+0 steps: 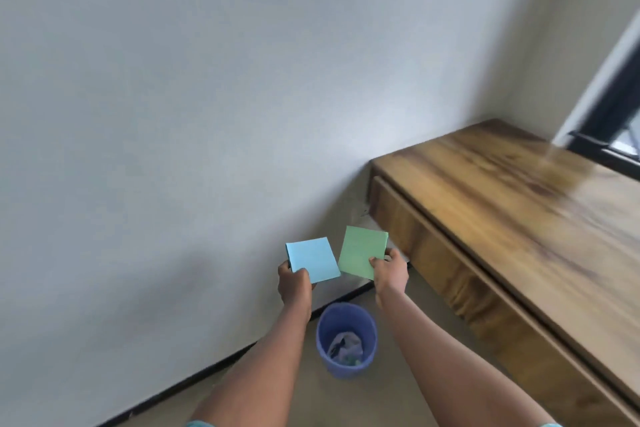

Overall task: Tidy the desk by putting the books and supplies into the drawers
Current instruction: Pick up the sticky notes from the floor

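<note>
My left hand [294, 282] pinches a pale blue pad [313, 258] at its lower corner, thumb on top. My right hand [389, 270] pinches a green pad [360, 250] the same way. Both pads are flat, matte, near-square paper blocks, held side by side in the air off the desk's [502, 191] left end, their near corners meeting in this view. The desk is glossy, streaked wood. Its drawer front [433, 253] runs lengthwise under the front edge, to the right of both hands, with the right hand nearer. It looks closed, so I judge one hand must be freed. Below the pads stands a round blue plastic bin [346, 340] holding crumpled waste.
</note>
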`<action>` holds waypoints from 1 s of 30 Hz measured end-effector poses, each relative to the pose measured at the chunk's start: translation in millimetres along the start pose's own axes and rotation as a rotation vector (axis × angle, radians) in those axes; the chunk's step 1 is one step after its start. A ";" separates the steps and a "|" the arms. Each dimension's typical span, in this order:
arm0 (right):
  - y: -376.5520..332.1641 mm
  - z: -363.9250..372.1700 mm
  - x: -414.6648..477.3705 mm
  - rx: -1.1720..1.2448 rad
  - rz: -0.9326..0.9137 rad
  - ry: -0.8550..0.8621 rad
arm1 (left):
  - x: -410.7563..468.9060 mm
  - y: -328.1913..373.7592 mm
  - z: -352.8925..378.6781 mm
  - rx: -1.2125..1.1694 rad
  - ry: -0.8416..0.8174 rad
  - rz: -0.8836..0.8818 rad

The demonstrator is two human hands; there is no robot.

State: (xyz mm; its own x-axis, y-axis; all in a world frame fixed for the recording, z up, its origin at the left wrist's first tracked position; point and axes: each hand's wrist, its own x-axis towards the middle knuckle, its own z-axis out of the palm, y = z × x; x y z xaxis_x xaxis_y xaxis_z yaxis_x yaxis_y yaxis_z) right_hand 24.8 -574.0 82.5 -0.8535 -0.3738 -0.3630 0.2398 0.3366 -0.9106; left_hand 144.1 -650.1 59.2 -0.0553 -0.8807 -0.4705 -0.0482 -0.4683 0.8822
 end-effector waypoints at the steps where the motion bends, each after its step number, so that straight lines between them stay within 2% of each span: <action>1: -11.8 -18.4 8.5 0.017 -0.022 0.053 | -3.0 7.2 22.9 0.007 -0.049 0.014; 6: -52.3 -101.5 60.9 0.047 -0.056 0.272 | -11.3 35.4 135.2 0.125 -0.269 0.093; 9: -66.5 -142.4 97.5 -0.021 -0.044 0.366 | -19.6 53.4 195.4 0.044 -0.385 0.104; 11: -70.9 -161.8 126.5 -0.028 -0.013 0.423 | -19.5 61.3 231.1 0.044 -0.447 0.118; 16: -75.3 -188.0 179.1 -0.060 0.162 0.454 | 1.6 68.6 297.0 0.282 -0.546 0.108; 19: -74.1 -194.5 196.0 -0.124 0.259 0.473 | 9.3 71.0 322.3 0.513 -0.586 0.186; 23: -78.1 -191.4 208.1 -0.227 0.282 0.522 | 11.2 71.6 341.2 0.818 -0.572 0.365; 30: -83.4 -165.5 202.1 -0.444 0.248 0.526 | 2.3 62.1 329.2 0.949 -0.533 0.501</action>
State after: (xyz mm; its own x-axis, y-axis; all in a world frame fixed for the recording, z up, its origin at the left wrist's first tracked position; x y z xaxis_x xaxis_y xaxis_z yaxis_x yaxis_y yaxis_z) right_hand -244.2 -534.6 117.8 -0.9345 0.1855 -0.3038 0.3401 0.7178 -0.6076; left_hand -187.4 -657.7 107.5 -0.6737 -0.7045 -0.2233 -0.6070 0.3551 0.7110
